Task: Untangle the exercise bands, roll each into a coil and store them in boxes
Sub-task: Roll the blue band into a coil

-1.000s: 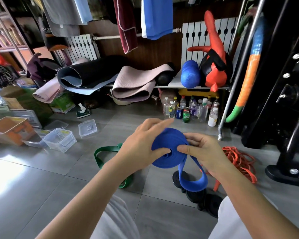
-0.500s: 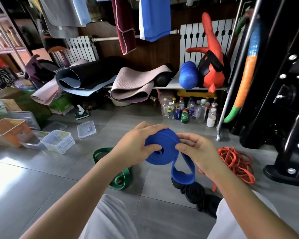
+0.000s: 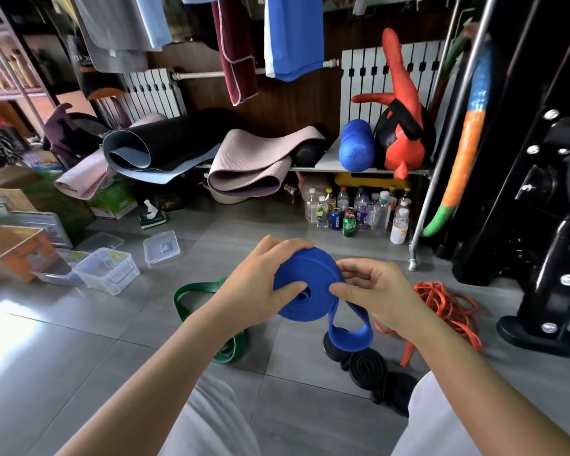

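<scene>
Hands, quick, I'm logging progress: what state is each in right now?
Left hand: grips the blue band coil.
Right hand: pinches the same coil, loose tail hanging below.

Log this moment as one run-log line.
step: coil blue band | left hand: grips it | right hand: pinches it | rest: short loop hangs unrolled

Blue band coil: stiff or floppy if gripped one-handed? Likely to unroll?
Probably floppy: the blue band lets its free tail droop in a loop below the coil. Likely to unroll if released: left hand and right hand both pinch it. Seems light, held by fingers alone.
</scene>
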